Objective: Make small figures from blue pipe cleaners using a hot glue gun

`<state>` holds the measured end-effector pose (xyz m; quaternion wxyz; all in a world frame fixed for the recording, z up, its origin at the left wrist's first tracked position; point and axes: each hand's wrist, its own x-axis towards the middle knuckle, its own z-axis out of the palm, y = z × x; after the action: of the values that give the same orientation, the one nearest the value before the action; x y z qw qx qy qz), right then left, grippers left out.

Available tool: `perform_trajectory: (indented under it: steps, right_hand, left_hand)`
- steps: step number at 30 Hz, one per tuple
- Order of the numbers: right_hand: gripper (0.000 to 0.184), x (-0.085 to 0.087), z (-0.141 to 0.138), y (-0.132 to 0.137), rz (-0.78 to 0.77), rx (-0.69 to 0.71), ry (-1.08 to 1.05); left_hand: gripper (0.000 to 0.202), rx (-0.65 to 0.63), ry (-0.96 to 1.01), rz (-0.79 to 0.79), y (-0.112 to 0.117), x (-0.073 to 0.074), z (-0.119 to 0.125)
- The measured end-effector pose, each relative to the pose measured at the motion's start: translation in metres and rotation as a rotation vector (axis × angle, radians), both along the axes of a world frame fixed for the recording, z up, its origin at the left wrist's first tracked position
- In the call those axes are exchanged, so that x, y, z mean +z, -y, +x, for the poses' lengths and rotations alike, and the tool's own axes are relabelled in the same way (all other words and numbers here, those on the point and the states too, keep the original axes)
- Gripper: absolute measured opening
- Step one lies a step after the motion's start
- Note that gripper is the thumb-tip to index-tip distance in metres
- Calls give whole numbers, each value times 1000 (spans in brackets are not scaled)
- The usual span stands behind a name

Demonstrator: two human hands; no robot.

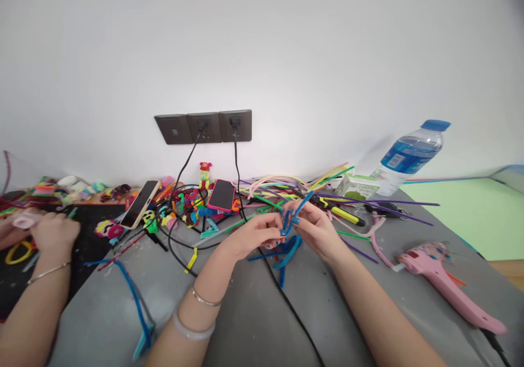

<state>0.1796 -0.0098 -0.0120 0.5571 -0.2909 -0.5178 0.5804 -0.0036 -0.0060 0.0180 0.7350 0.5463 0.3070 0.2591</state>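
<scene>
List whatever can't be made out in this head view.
- Blue pipe cleaner, head view: its twisted middle is hidden by the fingers of the left hand and right hand.
- Co-worker's hand, head view: mostly cut off by the left edge.
- Bottle, head view: label print is blurred.
- Box, head view: print is too small to read, and pipe cleaners cover its base.

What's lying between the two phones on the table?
In the head view, between the cream-cased phone and the pink-cased phone lie black cables and a heap of small colourful craft pieces.
</scene>
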Motion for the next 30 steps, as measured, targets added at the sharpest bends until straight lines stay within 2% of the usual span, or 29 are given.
perform_trajectory:
  steps: [8,10,14,18,23,30]
  right_hand:
    - [29,5,-4,-1,-76,-21,-21]
    - [30,5,-3,-2,-100,-47,-27]
    - [32,2,0,-5,-129,-120,-6]
    - [33,-2,2,-7,-107,-154,58]
    - [33,-5,5,-8,-114,-175,90]
    - [26,-8,6,-9,-119,-138,33]
  left_hand:
    - [17,10,-147,136,-2,4,-3]
    - [15,31,-216,258,-1,3,-1]
    - [16,107,-429,614,4,-1,5]
    - [22,160,-573,781,8,-2,10]
    - [28,190,-656,838,6,-2,8]
    - [26,191,-611,798,2,-3,6]
